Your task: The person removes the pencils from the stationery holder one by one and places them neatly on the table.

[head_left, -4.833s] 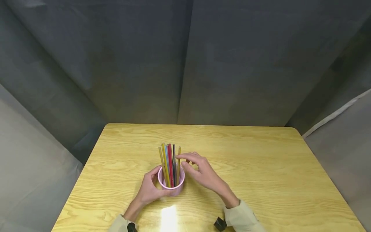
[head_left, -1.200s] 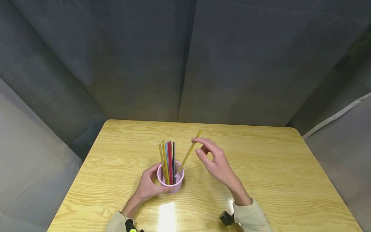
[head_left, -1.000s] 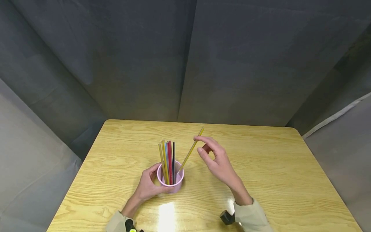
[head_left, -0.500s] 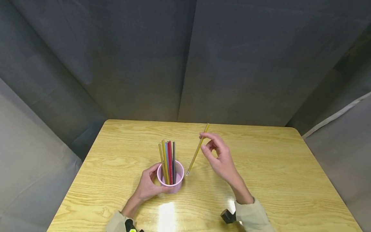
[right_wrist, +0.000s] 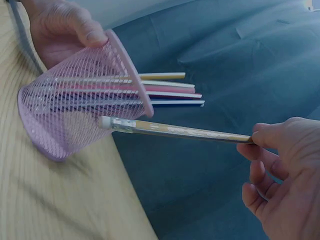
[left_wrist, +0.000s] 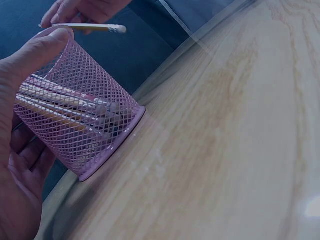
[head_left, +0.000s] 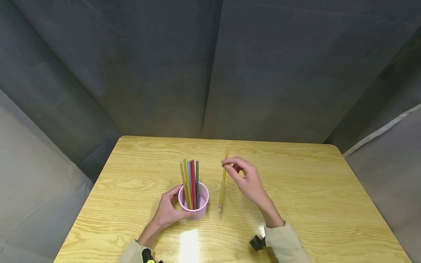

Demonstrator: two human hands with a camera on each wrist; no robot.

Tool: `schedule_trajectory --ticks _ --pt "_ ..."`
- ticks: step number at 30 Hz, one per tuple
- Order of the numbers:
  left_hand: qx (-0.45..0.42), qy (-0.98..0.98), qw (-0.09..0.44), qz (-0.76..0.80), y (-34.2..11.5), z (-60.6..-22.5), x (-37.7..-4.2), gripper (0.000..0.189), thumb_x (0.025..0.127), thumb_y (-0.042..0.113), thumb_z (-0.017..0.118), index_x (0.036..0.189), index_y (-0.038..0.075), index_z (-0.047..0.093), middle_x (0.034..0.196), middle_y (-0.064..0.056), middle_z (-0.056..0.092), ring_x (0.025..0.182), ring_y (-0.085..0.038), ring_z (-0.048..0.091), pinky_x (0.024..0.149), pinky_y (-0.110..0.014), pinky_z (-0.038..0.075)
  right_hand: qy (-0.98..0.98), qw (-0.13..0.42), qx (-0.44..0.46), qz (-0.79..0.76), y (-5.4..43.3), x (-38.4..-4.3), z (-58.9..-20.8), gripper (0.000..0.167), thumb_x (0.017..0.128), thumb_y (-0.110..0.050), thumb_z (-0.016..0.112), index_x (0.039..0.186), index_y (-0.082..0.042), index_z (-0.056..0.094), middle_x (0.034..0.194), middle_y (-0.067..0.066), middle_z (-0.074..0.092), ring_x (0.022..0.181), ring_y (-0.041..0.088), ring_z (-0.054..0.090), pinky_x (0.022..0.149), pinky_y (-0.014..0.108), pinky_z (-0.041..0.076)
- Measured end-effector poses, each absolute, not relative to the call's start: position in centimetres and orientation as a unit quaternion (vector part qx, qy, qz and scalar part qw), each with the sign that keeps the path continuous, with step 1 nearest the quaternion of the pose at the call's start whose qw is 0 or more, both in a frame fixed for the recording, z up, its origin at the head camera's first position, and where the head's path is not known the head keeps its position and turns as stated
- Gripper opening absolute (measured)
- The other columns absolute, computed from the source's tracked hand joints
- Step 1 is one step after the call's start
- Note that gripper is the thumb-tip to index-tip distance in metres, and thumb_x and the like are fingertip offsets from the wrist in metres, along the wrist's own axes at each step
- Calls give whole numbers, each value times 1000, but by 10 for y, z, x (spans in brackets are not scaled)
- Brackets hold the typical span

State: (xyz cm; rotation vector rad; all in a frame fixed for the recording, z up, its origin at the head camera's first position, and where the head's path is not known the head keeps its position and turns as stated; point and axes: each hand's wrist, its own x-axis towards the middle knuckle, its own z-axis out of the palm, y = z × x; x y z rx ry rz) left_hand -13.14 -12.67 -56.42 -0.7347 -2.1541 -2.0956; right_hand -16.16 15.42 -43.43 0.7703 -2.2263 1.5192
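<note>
A pink mesh pencil cup (head_left: 203, 211) stands on the wooden table with several coloured pencils (head_left: 192, 182) upright in it, yellow, blue, red and dark. My left hand (head_left: 167, 211) holds the cup from its left side, thumb near the rim in the left wrist view. To the right of the cup, my right hand (head_left: 247, 179) pinches a yellow pencil (head_left: 222, 190) between thumb and fingertips near its upper end. That pencil hangs outside the cup, its white eraser (right_wrist: 105, 122) pointing down. In the left wrist view the mesh (left_wrist: 90, 95) partly hides the pencils inside.
The wood-grain table (head_left: 296, 190) extends to both sides of the hands. A dark grey curtain (head_left: 158, 73) hangs behind it, with lighter cloth (head_left: 33, 182) at the left. Black wrist devices (head_left: 257, 242) sit at the cuffs.
My right hand has drawn the yellow pencil up out of the cup to the right, then lowered it slightly. The pencil now hangs nearly upright. My left hand stays on the cup.
</note>
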Motion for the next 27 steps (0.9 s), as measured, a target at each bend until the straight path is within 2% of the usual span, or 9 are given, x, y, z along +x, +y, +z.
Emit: schedule_trajectory --ticks 4,13,18,27 --pt "-236 -696 24 -677 -127 -564 -132 86 64 -3 96 142 -2 59 135 -21 67 124 -21 65 111 -29 51 -795 143 263 528 153 -161 -433 16 95 13 65 108 7 72 94 20 72 68 21 54 61 18 46" --pt "-237 -690 15 -683 -125 -564 -130 86 65 -1 96 142 -2 59 136 -22 66 126 -23 64 113 -30 49 -814 101 231 523 164 -187 -491 16 101 -4 67 114 -6 76 103 9 75 71 14 54 61 19 46" --pt "-235 -690 16 -684 -125 -565 -131 86 65 0 97 142 -2 59 136 -21 66 126 -23 64 114 -29 48 -819 73 224 523 162 -192 -505 16 102 -9 67 115 -6 75 103 11 75 71 16 54 61 21 46" --pt "-233 -691 17 -684 -126 -565 -132 87 65 0 97 142 -3 58 139 -21 64 130 -18 61 117 -28 44 -817 90 239 518 158 -196 -528 14 103 -13 66 112 -11 76 97 1 73 69 9 50 55 20 42"
